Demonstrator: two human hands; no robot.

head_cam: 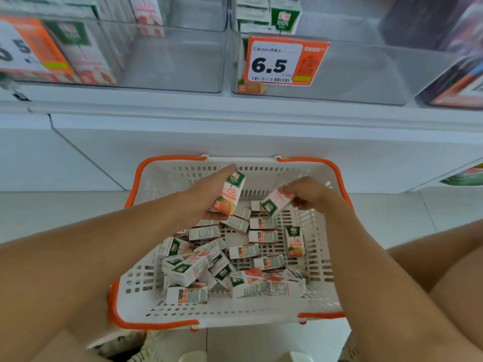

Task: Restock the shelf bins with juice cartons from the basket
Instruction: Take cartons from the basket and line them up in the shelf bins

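Observation:
A white basket with orange handles (pixel 146 307) sits on the floor below me, holding several small juice cartons (pixel 244 250) lying loose. My left hand (pixel 206 194) grips an orange-labelled carton (pixel 231 195) upright above the basket's far end. My right hand (pixel 307 193) pinches a pink-labelled carton (pixel 275 202), tilted, beside it. Above, two clear shelf bins stand side by side: the left bin (pixel 177 64) has pink cartons at its left, the right bin (pixel 352 74) has a few orange cartons at its left.
An orange price tag reading 6.5 (pixel 285 61) hangs on the right bin's front. Another tag (pixel 28 45) hangs at far left. A white shelf ledge (pixel 235 111) runs between bins and basket. My knees flank the basket on the pale tiled floor.

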